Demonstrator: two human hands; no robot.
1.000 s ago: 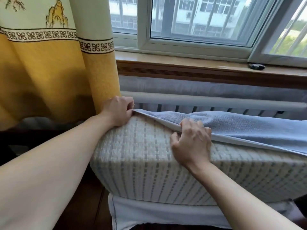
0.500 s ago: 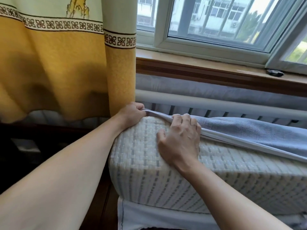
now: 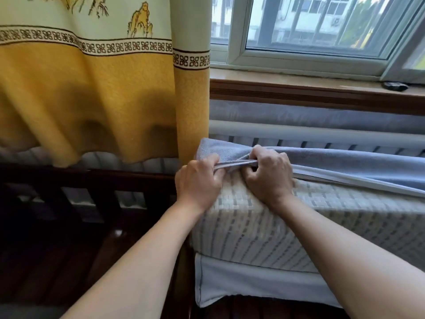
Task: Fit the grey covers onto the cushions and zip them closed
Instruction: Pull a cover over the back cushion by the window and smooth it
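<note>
Now both hands, left hand (image 3: 199,184) and right hand (image 3: 269,178), clenched on grey cover (image 3: 345,164) edge over cushion (image 3: 253,226) corner.

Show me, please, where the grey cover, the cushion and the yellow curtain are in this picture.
grey cover (image 3: 345,164), head view, on its top face right of the hands.
cushion (image 3: 264,231), head view, on its bare woven front face.
yellow curtain (image 3: 92,100), head view, on its yellow lower part.

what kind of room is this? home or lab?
Most likely a home, a living room or bedroom: patterned yellow curtain, window above a radiator, dark wooden furniture frame beside the cushion.
</note>
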